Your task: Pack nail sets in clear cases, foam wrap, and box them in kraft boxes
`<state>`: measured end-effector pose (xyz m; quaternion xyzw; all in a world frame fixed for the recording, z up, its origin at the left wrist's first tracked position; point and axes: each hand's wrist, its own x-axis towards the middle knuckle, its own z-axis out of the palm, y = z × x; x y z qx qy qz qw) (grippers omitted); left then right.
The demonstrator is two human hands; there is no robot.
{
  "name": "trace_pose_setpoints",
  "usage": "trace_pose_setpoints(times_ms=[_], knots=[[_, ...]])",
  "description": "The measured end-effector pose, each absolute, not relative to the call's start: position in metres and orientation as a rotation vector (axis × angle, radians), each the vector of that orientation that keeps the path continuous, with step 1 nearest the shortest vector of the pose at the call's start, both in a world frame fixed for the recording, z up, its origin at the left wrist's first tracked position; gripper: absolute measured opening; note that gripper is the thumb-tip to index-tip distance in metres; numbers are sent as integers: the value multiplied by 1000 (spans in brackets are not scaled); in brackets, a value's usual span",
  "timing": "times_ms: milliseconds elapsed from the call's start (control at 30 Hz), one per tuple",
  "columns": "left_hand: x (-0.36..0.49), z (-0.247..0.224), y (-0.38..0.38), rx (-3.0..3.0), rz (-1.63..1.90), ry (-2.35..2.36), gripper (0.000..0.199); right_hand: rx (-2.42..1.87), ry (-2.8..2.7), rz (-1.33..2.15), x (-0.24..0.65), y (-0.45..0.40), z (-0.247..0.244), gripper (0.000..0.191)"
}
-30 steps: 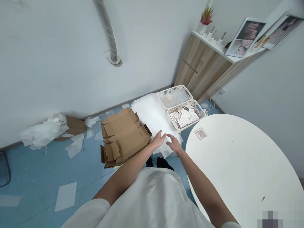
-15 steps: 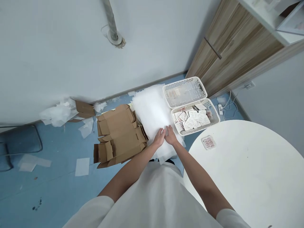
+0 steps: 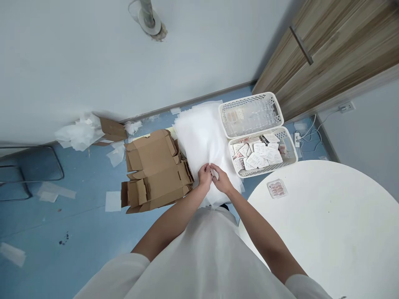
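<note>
My left hand (image 3: 205, 175) and my right hand (image 3: 221, 178) meet above a stack of white translucent sheets (image 3: 199, 133). Their fingertips are drawn together near each other; whatever is between them, if anything, is too small to make out. Flattened brown cardboard boxes (image 3: 158, 166) lie left of the sheets. To the right are two white baskets: the rear basket (image 3: 225, 131) holds clear plastic cases, and the front basket (image 3: 291, 155) holds many small white cards and packs. A small clear pack with pinkish pieces (image 3: 277, 189) sits on the round white table (image 3: 327, 232).
A wooden cabinet (image 3: 336, 45) stands at the back right, beside a power strip with cables (image 3: 297, 139). At the left are a dark chair (image 3: 37, 166), an open carton (image 3: 112, 129) with white wrapping (image 3: 81, 133), and loose paper on the blue floor (image 3: 87, 249).
The fingers of both hands have drawn together at their tips, where they were straighter before. The camera view has shifted slightly, showing less of the cabinet's top.
</note>
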<state>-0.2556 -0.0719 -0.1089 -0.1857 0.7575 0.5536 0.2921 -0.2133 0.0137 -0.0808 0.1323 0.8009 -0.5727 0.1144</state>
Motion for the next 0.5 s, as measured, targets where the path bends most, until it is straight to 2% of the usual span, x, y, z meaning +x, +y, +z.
trace_pose_setpoints(times_ms=[133, 267, 500], knots=[[-253, -106, -73, -464, 1411, 2107, 37, 630, 2451, -1731, -210, 17, -86, 48], [-252, -99, -73, -462, 1450, 2096, 35, 958, 2527, -1653, -217, 20, -84, 62], [-248, -85, -79, -414, 1518, 1914, 38, 1040, 2572, -1391, -230, 29, -67, 53]])
